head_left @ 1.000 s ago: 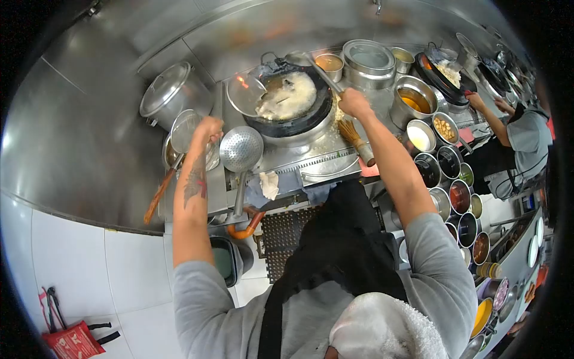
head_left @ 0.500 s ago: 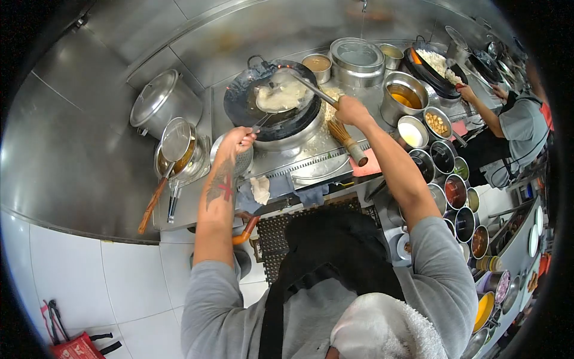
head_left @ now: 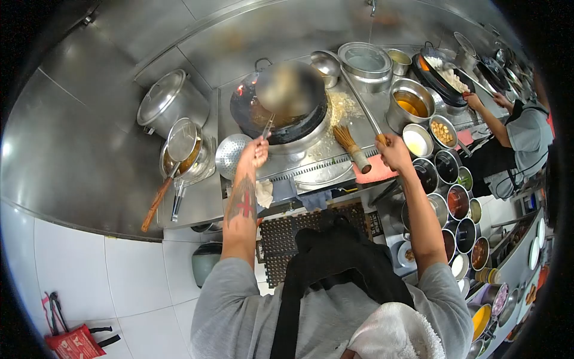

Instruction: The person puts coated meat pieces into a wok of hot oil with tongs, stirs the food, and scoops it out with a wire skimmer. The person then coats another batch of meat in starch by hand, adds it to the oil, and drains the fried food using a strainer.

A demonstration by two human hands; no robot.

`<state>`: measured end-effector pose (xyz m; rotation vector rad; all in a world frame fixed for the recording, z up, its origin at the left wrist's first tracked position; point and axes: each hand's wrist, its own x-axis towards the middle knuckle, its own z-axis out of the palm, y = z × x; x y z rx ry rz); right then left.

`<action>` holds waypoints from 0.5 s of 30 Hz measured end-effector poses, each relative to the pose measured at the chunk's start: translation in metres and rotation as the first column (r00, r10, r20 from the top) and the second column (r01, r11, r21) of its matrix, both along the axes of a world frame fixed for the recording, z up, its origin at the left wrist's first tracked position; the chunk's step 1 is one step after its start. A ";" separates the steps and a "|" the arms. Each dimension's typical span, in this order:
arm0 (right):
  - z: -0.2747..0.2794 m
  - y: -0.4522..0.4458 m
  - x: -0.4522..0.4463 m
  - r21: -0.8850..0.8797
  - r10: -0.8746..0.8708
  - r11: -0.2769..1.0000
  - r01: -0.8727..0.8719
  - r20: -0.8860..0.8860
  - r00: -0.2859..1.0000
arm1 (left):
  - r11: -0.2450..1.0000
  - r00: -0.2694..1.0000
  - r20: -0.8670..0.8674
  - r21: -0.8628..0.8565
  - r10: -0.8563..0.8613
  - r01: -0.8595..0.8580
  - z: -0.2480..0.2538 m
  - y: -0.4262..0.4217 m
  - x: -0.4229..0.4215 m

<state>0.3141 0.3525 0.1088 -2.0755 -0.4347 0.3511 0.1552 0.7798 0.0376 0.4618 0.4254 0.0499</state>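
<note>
My left hand (head_left: 255, 154) is closed on the metal handle of a wire-handled strainer (head_left: 268, 126). Its head reaches over the black wok (head_left: 244, 112), where a blurred patch hides the contents. Flames show at the wok's left side. In my right hand (head_left: 394, 151) is the wooden end of a long-handled ladle (head_left: 363, 103). The ladle's bowl hangs over a small metal pot behind and right of the wok. Between my hands, a bamboo brush (head_left: 353, 149) lies on the counter. A perforated skimmer (head_left: 232, 157) rests just left of my left hand.
A lidded stockpot (head_left: 173, 105) and a mesh strainer (head_left: 183, 140) stand at left. To the right are a pot of orange liquid (head_left: 409, 103), a pot of white liquid (head_left: 417, 140) and several ingredient containers. Another person (head_left: 511, 128) works at a second wok (head_left: 439, 84).
The ladle has moved right, out of the wok to over the small pot behind it. My right hand has come back and right. The perforated skimmer shows more fully.
</note>
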 end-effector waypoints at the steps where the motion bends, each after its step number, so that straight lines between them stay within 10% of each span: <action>1: -0.005 0.000 -0.003 0.133 0.002 0.991 0.011 -0.096 0.995 | 1.000 1.000 0.003 0.005 0.004 -0.004 0.004 0.002 -0.001; 7: -0.021 0.003 -0.003 0.164 -0.006 0.986 0.037 -0.182 0.983 | 0.855 0.927 -0.358 0.511 0.111 0.095 0.021 0.048 -0.031; 15: -0.014 0.008 0.001 0.027 -0.010 1.000 0.012 -0.089 0.996 | 0.673 0.861 -0.505 0.656 0.056 0.341 0.079 0.052 -0.033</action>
